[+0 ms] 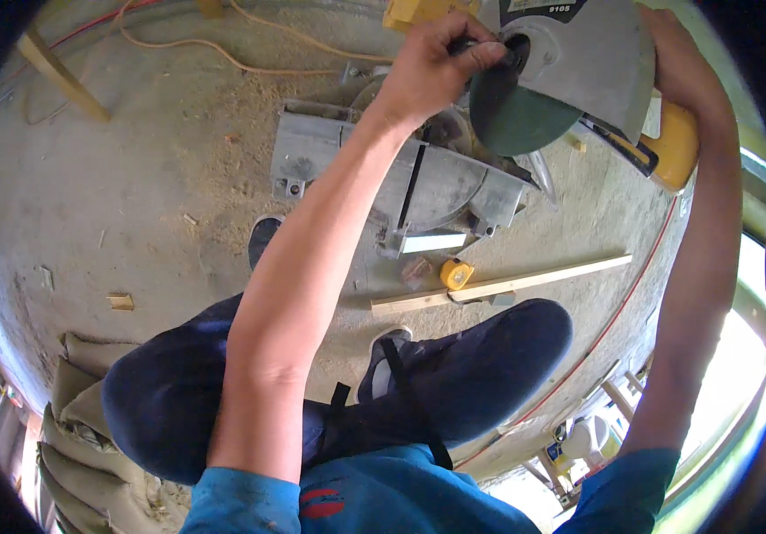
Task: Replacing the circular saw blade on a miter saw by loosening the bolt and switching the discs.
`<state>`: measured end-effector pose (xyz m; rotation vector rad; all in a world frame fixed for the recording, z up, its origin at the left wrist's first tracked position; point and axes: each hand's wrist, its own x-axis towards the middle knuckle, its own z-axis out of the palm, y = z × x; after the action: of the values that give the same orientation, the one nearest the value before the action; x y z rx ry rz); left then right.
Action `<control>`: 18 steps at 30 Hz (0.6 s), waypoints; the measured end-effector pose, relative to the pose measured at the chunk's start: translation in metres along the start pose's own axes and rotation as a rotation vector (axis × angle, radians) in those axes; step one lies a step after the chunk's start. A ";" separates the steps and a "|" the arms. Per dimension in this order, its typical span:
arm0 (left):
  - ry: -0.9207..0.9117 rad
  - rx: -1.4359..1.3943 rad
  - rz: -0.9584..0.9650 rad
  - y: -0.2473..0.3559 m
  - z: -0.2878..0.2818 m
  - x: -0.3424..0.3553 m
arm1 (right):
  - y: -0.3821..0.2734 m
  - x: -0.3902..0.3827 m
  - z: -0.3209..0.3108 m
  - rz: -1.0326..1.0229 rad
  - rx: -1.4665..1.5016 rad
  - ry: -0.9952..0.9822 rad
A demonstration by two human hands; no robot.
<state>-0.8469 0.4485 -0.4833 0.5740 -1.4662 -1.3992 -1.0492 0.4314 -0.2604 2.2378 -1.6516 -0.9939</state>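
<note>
A power saw with a grey metal guard (592,58) and a yellow body (675,151) stands tilted up in front of me. Below the guard shows a dark green disc (521,116). My left hand (441,67) is closed at the saw's hub, thumb and fingers pinching a small dark part there. On the guard's other side, my right hand (678,62) lies along its right edge, with the fingertips partly hidden behind it. Beneath sits the grey, dusty, slotted metal saw base (370,173) on the floor.
A yellow tape measure (457,273) lies beside a long wooden strip (525,283) near my foot. Orange cord (214,52) runs across the sawdust-covered floor, and a red line (614,316) passes at right. Filled sacks (98,454) are piled at lower left.
</note>
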 end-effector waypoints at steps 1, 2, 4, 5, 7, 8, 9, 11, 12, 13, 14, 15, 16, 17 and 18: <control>-0.002 -0.006 -0.003 0.003 -0.001 0.001 | 0.001 -0.001 -0.001 -0.001 -0.008 -0.009; -0.045 -0.075 -0.027 0.006 -0.002 0.002 | 0.001 -0.002 -0.002 -0.002 -0.017 -0.018; -0.086 -0.141 -0.053 0.016 -0.007 0.006 | -0.008 -0.001 -0.008 -0.004 -0.015 -0.022; -0.083 0.119 0.138 0.021 -0.009 0.009 | -0.006 -0.001 -0.005 -0.003 -0.013 -0.023; -0.076 0.389 0.326 0.021 -0.013 0.009 | -0.013 0.005 -0.012 -0.007 -0.007 -0.016; -0.067 0.227 0.190 0.021 -0.013 0.010 | -0.020 0.001 -0.013 -0.009 -0.004 -0.013; -0.062 0.046 0.063 0.021 -0.007 0.013 | 0.034 -0.007 0.019 0.001 -0.014 -0.021; -0.047 -0.094 0.041 0.013 -0.004 0.008 | 0.008 -0.003 0.006 -0.002 -0.001 -0.015; -0.031 -0.242 0.022 0.009 -0.002 0.006 | 0.000 -0.002 0.001 -0.002 0.002 -0.015; -0.030 -0.240 0.019 0.008 -0.004 0.006 | -0.020 -0.001 -0.012 -0.003 0.006 -0.013; -0.025 -0.200 0.069 0.006 -0.008 0.006 | -0.016 0.001 -0.008 -0.005 0.012 -0.011; -0.020 -0.172 0.122 0.005 -0.009 0.006 | 0.000 0.001 0.002 -0.001 0.009 -0.016; -0.020 -0.184 0.119 0.012 -0.009 0.008 | -0.008 -0.001 -0.005 0.002 0.005 -0.025; -0.062 0.050 0.208 0.019 -0.010 0.012 | 0.023 -0.008 0.015 0.004 0.002 -0.035; -0.104 0.299 0.291 0.025 -0.014 0.015 | 0.027 -0.006 0.015 0.000 0.008 -0.034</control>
<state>-0.8333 0.4344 -0.4571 0.4534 -1.7805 -1.0033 -1.0803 0.4304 -0.2559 2.2386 -1.6723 -1.0327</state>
